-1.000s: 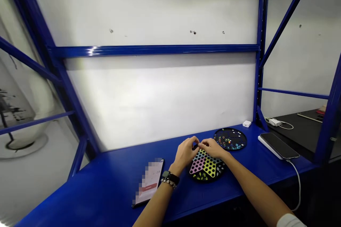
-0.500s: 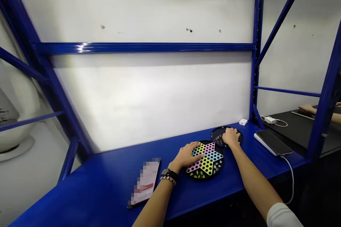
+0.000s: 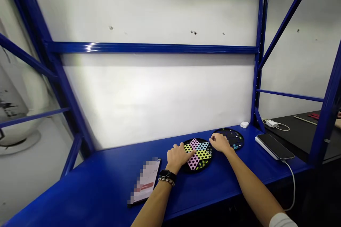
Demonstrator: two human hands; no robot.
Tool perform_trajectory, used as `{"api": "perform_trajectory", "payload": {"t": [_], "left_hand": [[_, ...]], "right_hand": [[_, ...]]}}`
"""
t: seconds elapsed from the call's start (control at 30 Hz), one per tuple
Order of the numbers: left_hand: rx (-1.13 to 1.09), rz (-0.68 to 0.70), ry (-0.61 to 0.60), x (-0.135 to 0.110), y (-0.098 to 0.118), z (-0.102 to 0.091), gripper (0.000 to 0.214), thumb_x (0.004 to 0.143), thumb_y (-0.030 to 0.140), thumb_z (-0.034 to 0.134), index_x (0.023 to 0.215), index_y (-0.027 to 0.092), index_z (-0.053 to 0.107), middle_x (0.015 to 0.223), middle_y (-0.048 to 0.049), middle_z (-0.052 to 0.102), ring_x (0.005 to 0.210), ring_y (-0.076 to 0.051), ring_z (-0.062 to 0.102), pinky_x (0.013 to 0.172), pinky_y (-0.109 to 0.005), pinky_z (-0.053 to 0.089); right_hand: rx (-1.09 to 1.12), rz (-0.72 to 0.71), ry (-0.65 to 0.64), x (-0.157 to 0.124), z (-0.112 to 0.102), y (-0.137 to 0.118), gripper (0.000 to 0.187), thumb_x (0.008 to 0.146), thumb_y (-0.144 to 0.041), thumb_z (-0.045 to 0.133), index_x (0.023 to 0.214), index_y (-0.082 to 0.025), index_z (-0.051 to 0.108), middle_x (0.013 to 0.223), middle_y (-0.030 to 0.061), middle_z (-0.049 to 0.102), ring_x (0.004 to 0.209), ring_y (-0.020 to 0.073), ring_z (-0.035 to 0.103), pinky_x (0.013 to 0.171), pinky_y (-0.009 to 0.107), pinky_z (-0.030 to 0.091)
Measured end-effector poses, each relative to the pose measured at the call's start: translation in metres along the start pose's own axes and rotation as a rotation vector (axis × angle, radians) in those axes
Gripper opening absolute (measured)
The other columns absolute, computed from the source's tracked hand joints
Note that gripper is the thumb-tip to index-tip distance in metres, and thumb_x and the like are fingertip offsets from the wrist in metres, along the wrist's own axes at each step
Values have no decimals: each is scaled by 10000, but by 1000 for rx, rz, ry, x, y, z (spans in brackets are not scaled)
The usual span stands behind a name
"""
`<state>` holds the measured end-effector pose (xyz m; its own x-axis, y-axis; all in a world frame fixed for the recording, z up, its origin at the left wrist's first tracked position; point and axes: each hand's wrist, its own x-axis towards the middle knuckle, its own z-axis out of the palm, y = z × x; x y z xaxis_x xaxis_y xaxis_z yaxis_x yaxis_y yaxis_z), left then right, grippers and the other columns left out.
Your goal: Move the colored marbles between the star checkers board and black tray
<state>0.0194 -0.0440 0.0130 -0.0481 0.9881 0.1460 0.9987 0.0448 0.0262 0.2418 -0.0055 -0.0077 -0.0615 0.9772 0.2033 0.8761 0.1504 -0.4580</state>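
Nearest to me, at the left side of the blue-painted bench (image 3: 106, 184), lies a flat dark-edged tablet (image 3: 148, 180) with its screen blurred, just beside my left forearm. On this wrist I wear a black watch (image 3: 167, 174) and a beaded bracelet (image 3: 166, 181).

A little farther, my left hand (image 3: 178, 156) rests at the left side of a round black game board (image 3: 204, 155) with a pink, yellow and light-blue six-pointed star full of holes. Its fingers are somewhat spread, and the thumb stands apart from them, over the star. Green glassy pieces (image 3: 204, 163) lie in the board's near compartment, between two points of the star.

My right hand (image 3: 220, 142) is between this board and a round black tray (image 3: 231, 137), with the fingertips near the board's right edge. Its fingers are bent inward; I cannot tell if they pinch something. The tray lies behind and to the right, with white spots and some blue pieces (image 3: 236, 146) in it.

I judge that the step in hand is work with small pieces at the board, while my left hand steadies it. The next move, I think, calls for a fine fingertip grip and a quiet board.

Farther right, a black phone (image 3: 277, 146) lies on a white box, and a small white adapter (image 3: 244, 125) is near the wall.
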Motion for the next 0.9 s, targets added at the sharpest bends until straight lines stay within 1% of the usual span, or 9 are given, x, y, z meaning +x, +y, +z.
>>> {"api": "perform_trajectory", "payload": {"t": [0.1, 0.2, 0.3, 0.37, 0.47, 0.53, 0.63, 0.7, 0.9], "left_hand": [[-8, -14, 4, -1, -2, 1, 707, 847, 687, 426, 1171, 85, 607, 999, -235, 717, 982, -389, 687, 778, -425, 491], [-16, -9, 15, -3, -3, 4, 663, 878, 660, 391, 1141, 91, 606, 993, -231, 725, 977, -386, 691, 779, -431, 488], [-27, -17, 18, -4, -5, 6, 632, 915, 627, 338, 1150, 99, 592, 1013, -221, 724, 975, -379, 692, 778, -435, 490], [-34, -18, 13, -5, -5, 7, 616, 923, 617, 329, 1156, 106, 583, 1030, -214, 720, 979, -371, 691, 782, -431, 490], [-35, -14, 16, -7, -4, 8, 591, 925, 608, 344, 1157, 115, 576, 1049, -212, 711, 983, -361, 690, 792, -421, 487], [-39, -13, 21, -7, -4, 8, 583, 928, 602, 349, 1156, 115, 574, 1047, -212, 708, 979, -361, 690, 791, -420, 486], [-46, -19, 23, -8, -3, 9, 585, 930, 606, 351, 1153, 113, 574, 1048, -208, 706, 977, -359, 689, 789, -416, 487], [-43, -25, 25, -8, -2, 9, 585, 930, 605, 355, 1163, 114, 571, 1053, -204, 704, 979, -353, 689, 794, -407, 487], [-56, -25, 33, -9, -1, 11, 584, 915, 604, 379, 1164, 111, 567, 1063, -206, 697, 974, -348, 689, 791, -408, 492]], "right_hand": [[-27, -79, -62, -2, 4, -4, 257, 910, -222, 456, 986, -236, 701, 1059, 55, 698, 1013, 209, 616, 913, 346, 387], [-63, -116, -85, -2, 9, -4, 320, 890, -162, 448, 1059, -255, 704, 1146, 59, 670, 1102, 228, 583, 1016, 423, 338], [-89, -122, -78, -3, 13, -5, 296, 917, -204, 448, 1074, -253, 694, 1140, 72, 653, 1098, 231, 573, 1048, 471, 307], [-119, -127, -69, -3, 16, -7, 271, 942, -279, 450, 1072, -246, 686, 1130, 79, 649, 1095, 237, 568, 1044, 479, 309], [-191, -139, -60, -4, 19, -11, 311, 961, -369, 430, 1063, -220, 683, 1139, 107, 650, 1116, 262, 562, 1019, 467, 329], [-236, -130, -62, -5, 20, -14, 328, 965, -365, 408, 1053, -206, 680, 1150, 122, 655, 1100, 263, 577, 984, 431, 355], [-257, -123, -93, -5, 18, -17, 320, 968, -333, 381, 1074, -209, 656, 1141, 112, 675, 1057, 244, 611, 921, 375, 383], [-265, -125, -117, -6, 16, -18, 321, 972, -330, 369, 1097, -205, 636, 1124, 110, 693, 1044, 244, 626, 901, 365, 388], [-339, -167, -135, -2, 19, -17, 358, 994, -298, 314, 1097, -167, 630, 1065, 148, 723, 984, 278, 666, 950, 471, 363]]}}
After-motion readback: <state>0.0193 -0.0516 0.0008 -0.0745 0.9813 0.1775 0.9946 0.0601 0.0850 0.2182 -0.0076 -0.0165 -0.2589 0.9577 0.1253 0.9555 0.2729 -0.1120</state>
